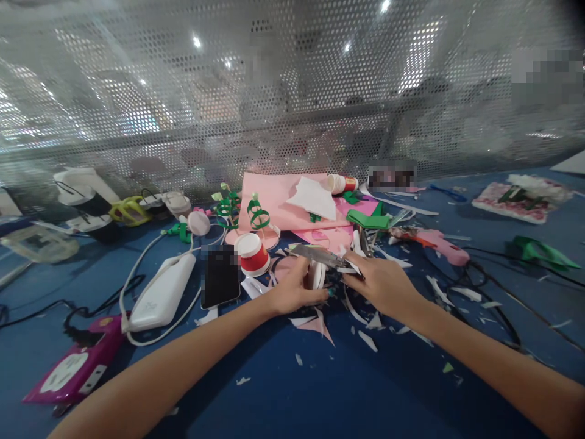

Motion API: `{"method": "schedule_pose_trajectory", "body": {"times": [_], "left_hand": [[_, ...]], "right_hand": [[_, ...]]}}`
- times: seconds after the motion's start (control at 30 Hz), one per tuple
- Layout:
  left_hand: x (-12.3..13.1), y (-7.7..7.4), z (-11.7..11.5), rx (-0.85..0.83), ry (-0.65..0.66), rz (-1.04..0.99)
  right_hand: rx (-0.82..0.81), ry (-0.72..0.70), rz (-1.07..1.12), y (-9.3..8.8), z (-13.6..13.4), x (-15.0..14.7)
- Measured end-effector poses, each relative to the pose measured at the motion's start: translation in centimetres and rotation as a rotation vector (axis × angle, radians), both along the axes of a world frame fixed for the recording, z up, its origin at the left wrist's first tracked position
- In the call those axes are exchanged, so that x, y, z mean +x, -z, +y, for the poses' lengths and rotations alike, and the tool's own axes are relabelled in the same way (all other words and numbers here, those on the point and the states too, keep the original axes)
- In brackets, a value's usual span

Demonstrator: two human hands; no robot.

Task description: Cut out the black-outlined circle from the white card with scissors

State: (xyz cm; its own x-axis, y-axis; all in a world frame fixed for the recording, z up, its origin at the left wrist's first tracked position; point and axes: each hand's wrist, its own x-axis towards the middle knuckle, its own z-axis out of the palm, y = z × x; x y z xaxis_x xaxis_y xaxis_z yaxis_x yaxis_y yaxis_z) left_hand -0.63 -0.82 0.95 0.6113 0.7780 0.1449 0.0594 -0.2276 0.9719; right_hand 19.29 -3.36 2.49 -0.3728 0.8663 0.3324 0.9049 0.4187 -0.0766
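Note:
My left hand (299, 288) is closed around a small white paper cup (317, 275), thumb and fingers on either side of it. A pair of scissors (317, 253) is gripped in my right hand (381, 283), the metal blades pointing left across the top of the cup. My fingers partly hide the scissors' handles. Just left of my left hand stands an upside-down red and white paper cup (253, 255). White and pink paper scraps (315, 324) lie below and around both hands.
Behind are pink paper sheets (274, 192), stacked paper cups (342, 183) and green spiral stems (258, 214). A pink glue gun (445, 244) with its cord lies right. Left are a phone (220, 279), white power bank (163, 292) and magenta power strip (80, 363). A perforated metal screen (292, 85) rises behind.

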Motion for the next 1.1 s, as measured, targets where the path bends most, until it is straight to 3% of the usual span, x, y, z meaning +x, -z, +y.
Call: {"method": "schedule_pose_trajectory", "body": {"times": [0.17, 0.33, 0.53, 0.77, 0.93, 1.1], "left_hand": [[0.08, 0.03, 0.05, -0.032, 0.033, -0.001], [0.18, -0.02, 0.24, 0.091, 0.078, 0.026], [0.08, -0.04, 0.33, -0.129, 0.049, -0.071], [0.22, 0.00, 0.25, 0.006, 0.033, -0.061], [0.12, -0.53, -0.03, -0.008, 0.017, 0.025], [0.14, -0.44, 0.01, -0.116, 0.072, -0.059]], "right_hand": [[0.001, -0.005, -0.006, 0.03, 0.07, -0.05], [0.015, -0.024, -0.022, 0.06, -0.06, -0.27], [0.036, -0.031, -0.039, 0.23, -0.29, -0.35], [0.059, -0.004, -0.038, 0.27, -0.41, -0.40], [0.066, 0.040, -0.022, 0.36, -0.15, -0.21], [0.050, 0.028, -0.018, 0.31, -0.06, -0.15]]}}
